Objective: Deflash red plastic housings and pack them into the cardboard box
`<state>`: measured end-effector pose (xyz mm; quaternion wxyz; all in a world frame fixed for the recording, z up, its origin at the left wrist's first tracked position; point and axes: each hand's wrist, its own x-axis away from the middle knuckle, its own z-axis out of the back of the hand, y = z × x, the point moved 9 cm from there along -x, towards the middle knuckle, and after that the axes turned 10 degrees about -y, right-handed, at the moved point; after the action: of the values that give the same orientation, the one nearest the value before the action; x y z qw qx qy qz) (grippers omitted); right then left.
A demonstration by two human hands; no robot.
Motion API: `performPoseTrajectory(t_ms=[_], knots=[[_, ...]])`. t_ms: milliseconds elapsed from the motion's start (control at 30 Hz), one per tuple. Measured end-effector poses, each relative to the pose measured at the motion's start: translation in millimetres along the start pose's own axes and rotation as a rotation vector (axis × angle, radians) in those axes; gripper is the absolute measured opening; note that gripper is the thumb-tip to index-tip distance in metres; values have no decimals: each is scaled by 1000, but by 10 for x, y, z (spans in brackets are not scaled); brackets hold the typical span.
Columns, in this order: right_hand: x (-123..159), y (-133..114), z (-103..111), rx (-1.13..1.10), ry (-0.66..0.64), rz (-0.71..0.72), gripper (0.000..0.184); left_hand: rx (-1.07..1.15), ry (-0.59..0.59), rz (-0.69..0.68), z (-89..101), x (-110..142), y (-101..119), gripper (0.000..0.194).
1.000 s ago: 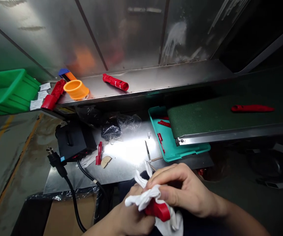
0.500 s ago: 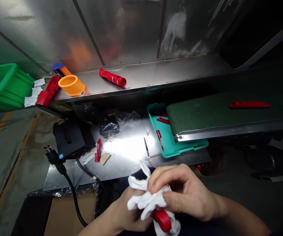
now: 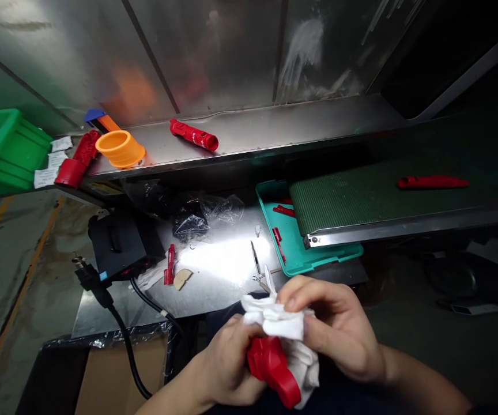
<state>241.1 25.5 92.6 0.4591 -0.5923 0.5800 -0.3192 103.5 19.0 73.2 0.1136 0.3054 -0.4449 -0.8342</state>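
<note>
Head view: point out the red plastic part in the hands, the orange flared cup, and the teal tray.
Red plastic part [image 3: 261, 357], head view, on its wide end below the cloth.
Orange flared cup [image 3: 131, 154], head view, on its outer wall.
Teal tray [image 3: 322, 262], head view, on its front rim.

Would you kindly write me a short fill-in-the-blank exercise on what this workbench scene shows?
The person's left hand and right hand hold a white cloth around a ____ plastic part. The tray holding small red pieces is ____ in colour. The black cord ends in a ____ with metal prongs. On the steel shelf, the flared cup is ____.

Missing words, in order: red, teal, plug, orange.
</note>
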Motion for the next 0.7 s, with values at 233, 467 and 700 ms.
performPoseTrajectory(t_ms=[233, 467, 700], knots=[[33, -317, -235, 285, -273, 279, 41, -26, 6, 20, 57, -100, 41, 18], [-123, -30, -271, -78, -369, 81, 35, -25, -33, 30, 17, -168, 71, 14], [-157, -44, -208, 131, -263, 14, 24, 126, -42, 94, -77, -68, -73, 29]])
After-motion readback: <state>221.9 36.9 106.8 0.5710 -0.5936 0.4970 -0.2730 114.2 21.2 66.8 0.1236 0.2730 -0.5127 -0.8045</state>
